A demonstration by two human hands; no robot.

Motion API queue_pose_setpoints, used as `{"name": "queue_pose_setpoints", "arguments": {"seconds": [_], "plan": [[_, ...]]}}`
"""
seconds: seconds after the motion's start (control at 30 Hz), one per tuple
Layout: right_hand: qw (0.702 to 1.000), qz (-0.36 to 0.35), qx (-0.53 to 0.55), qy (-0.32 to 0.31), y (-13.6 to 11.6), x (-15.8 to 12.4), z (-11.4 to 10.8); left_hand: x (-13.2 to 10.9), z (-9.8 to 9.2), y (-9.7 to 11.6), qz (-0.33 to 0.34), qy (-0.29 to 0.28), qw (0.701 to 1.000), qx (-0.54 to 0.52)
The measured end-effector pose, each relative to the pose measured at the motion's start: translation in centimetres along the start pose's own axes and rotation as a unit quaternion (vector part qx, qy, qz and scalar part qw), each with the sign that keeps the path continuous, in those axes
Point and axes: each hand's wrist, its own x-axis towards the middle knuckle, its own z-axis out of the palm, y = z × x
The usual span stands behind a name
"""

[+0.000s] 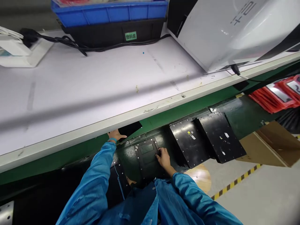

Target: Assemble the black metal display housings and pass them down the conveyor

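My left hand (116,135) reaches to the white shelf's front edge, its thumb stretched out beside a dark flat piece (130,129). Its other fingers are partly hidden under the shelf edge. Nearer to my body, my right hand (164,159) has its fingers curled at the right edge of a black metal panel (145,162), thumb and fingers closed on it. This panel has a rectangular cutout and small holes along its rim; green bench surface shows through the cutout. Another black panel (118,184), with a coiled blue cord across it, lies by my left forearm.
Two black box-like housings (191,140) (220,136) stand to the right. Beyond them are a cardboard box (269,143) and red packets (276,97). The raised white shelf (93,87) carries a blue bin (112,14) and a large white machine (234,34). A round stool (200,176) stands below.
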Motion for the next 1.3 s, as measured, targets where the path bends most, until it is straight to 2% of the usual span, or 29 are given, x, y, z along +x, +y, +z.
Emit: {"name": "queue_pose_setpoints", "arguments": {"seconds": [0.07, 0.13, 0.23, 0.3, 0.4, 0.53, 0.6, 0.7, 0.77, 0.83, 0.9, 1.0, 1.07, 1.13, 1.23, 1.3], "plan": [[1.0, 0.005, 0.003, 0.017, 0.0, 0.2, 0.1, -0.5, -0.9, -0.5, 0.008, 0.058, 0.998, -0.027], [1.0, -0.005, -0.001, 0.017, -0.1, 0.4, 0.0, -1.0, -2.3, -1.0, -0.008, 0.096, 0.991, -0.098], [0.999, -0.024, -0.026, -0.003, -0.3, 0.7, -0.6, -2.4, -4.6, -1.1, -0.026, 0.116, 0.971, -0.206], [0.999, -0.033, -0.038, -0.009, -0.6, 0.9, -1.1, -4.1, -5.8, -0.6, -0.009, 0.117, 0.964, -0.241], [0.998, -0.058, -0.017, 0.01, -1.9, 0.8, -1.9, -8.6, -6.6, 0.7, 0.033, 0.133, 0.951, -0.279], [0.989, -0.109, 0.088, 0.039, -5.1, -0.8, -4.6, -17.4, -6.9, 2.5, 0.029, 0.221, 0.886, -0.406], [0.978, -0.154, 0.129, 0.049, -6.9, -2.1, -6.6, -21.9, -7.1, 3.3, 0.002, 0.233, 0.862, -0.45], [0.956, -0.249, 0.145, 0.062, -9.1, -3.7, -9.2, -26.8, -7.2, 4.4, -0.017, 0.184, 0.86, -0.476], [0.944, -0.297, 0.132, 0.06, -9.9, -4.3, -10.0, -28.7, -7.0, 5.4, -0.001, 0.129, 0.863, -0.489], [0.943, -0.309, 0.117, 0.045, -10.1, -4.5, -10.0, -29.8, -6.6, 6.6, 0.016, 0.09, 0.861, -0.5], [0.944, -0.308, 0.118, 0.006, -9.7, -4.4, -9.6, -30.5, -6.3, 7.8, 0.021, 0.076, 0.86, -0.504], [0.936, -0.307, 0.141, -0.1, -8.7, -4.1, -9.4, -31.4, -5.9, 9.1, 0.016, 0.054, 0.864, -0.5], [0.934, -0.275, 0.16, -0.164, -8.1, -3.5, -9.4, -32.0, -5.8, 9.4, 0.016, 0.022, 0.857, -0.514], [0.934, -0.226, 0.199, -0.192, -7.4, -2.9, -9.2, -32.3, -5.5, 9.3, 0.011, -0.032, 0.828, -0.56], [0.925, -0.165, 0.287, -0.185, -6.3, -2.2, -7.9, -32.1, -4.1, 8.8, -0.013, -0.121, 0.758, -0.64], [0.921, -0.109, 0.337, -0.16, -5.4, -2.5, -6.5, -32.0, -2.2, 8.6, -0.027, -0.13, 0.727, -0.673]]}}
